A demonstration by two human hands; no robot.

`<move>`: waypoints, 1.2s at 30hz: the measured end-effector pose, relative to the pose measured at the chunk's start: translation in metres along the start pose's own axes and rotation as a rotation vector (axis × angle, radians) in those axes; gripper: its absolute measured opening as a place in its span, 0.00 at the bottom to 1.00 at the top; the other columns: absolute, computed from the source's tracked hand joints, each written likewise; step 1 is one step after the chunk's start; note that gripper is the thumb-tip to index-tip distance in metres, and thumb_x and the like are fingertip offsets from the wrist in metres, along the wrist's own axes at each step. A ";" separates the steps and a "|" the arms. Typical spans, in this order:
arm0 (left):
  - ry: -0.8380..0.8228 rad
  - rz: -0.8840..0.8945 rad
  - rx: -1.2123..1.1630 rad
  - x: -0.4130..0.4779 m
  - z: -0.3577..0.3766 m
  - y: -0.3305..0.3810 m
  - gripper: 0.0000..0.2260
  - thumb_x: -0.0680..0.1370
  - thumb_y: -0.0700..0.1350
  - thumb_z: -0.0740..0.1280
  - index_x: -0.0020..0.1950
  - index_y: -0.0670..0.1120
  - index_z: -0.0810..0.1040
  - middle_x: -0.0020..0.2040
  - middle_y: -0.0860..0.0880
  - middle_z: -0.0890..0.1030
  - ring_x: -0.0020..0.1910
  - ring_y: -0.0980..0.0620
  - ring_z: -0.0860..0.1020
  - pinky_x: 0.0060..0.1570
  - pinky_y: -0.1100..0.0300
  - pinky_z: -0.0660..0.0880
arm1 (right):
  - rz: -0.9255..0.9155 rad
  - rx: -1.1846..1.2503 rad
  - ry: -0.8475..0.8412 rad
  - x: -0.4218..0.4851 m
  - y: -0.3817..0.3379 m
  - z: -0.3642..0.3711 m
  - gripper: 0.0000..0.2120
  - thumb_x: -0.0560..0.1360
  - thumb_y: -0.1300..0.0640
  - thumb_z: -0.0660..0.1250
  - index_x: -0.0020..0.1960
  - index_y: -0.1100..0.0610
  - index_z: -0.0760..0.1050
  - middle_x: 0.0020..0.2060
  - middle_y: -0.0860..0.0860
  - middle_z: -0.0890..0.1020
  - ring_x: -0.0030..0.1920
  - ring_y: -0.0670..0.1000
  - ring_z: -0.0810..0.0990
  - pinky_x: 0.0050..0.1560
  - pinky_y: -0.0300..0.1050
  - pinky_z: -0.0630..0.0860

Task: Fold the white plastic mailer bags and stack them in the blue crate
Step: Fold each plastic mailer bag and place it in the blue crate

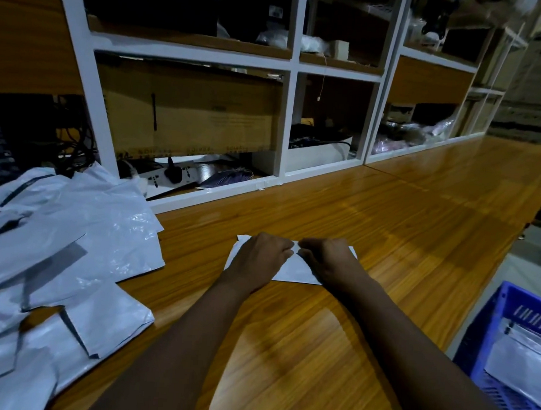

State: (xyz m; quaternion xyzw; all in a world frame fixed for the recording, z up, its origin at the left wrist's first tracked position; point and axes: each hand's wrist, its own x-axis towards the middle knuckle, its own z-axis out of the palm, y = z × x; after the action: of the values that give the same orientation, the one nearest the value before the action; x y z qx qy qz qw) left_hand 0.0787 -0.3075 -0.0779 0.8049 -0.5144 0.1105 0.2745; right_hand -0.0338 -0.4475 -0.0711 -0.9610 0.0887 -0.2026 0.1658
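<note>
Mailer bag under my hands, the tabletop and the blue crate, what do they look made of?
Mailer bag: thin white plastic film, smooth, slight sheen. Tabletop: wood or wood-look laminate, glossy; striped grain, reflections. Blue crate: probably moulded plastic; slotted walls.

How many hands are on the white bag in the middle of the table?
2. The left hand holds the left side of the mailer bag; the right hand holds its right side. Neither is hidden.
</note>
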 end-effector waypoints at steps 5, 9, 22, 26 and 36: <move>-0.181 -0.069 -0.064 -0.002 -0.004 -0.007 0.21 0.83 0.53 0.61 0.75 0.48 0.70 0.73 0.49 0.71 0.72 0.51 0.69 0.69 0.55 0.66 | -0.028 -0.017 -0.124 0.001 0.006 -0.002 0.19 0.83 0.49 0.60 0.69 0.59 0.74 0.65 0.58 0.78 0.64 0.58 0.77 0.62 0.57 0.75; -0.298 -0.035 0.013 -0.006 -0.010 -0.014 0.27 0.81 0.61 0.57 0.79 0.53 0.62 0.78 0.53 0.63 0.77 0.53 0.61 0.74 0.49 0.57 | -0.028 -0.126 -0.213 -0.001 0.010 -0.006 0.26 0.83 0.43 0.56 0.78 0.53 0.63 0.76 0.52 0.66 0.77 0.56 0.61 0.73 0.55 0.62; -0.452 -0.286 0.232 -0.023 -0.027 -0.007 0.45 0.69 0.78 0.55 0.80 0.59 0.47 0.82 0.49 0.45 0.80 0.45 0.44 0.76 0.42 0.43 | 0.169 -0.339 -0.344 -0.016 0.014 -0.013 0.50 0.67 0.18 0.44 0.80 0.45 0.47 0.80 0.53 0.52 0.78 0.64 0.49 0.75 0.63 0.49; -0.464 -0.350 0.233 -0.030 -0.033 -0.005 0.48 0.69 0.78 0.56 0.81 0.56 0.44 0.81 0.47 0.42 0.80 0.46 0.43 0.75 0.42 0.43 | 0.266 -0.309 -0.301 -0.031 0.017 -0.014 0.50 0.70 0.21 0.42 0.81 0.52 0.45 0.81 0.54 0.48 0.80 0.56 0.46 0.76 0.62 0.45; -0.430 -0.414 0.320 -0.054 -0.044 0.006 0.42 0.73 0.76 0.44 0.80 0.55 0.36 0.81 0.45 0.38 0.79 0.44 0.36 0.73 0.37 0.34 | 0.415 -0.385 -0.168 -0.062 0.017 -0.015 0.50 0.68 0.25 0.25 0.80 0.52 0.53 0.79 0.59 0.53 0.78 0.62 0.50 0.72 0.66 0.52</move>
State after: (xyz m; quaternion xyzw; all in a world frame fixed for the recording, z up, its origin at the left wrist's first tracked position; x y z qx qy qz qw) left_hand 0.0537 -0.2433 -0.0644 0.9300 -0.3623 -0.0406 0.0467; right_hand -0.0982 -0.4524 -0.0862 -0.9495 0.3062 -0.0633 0.0251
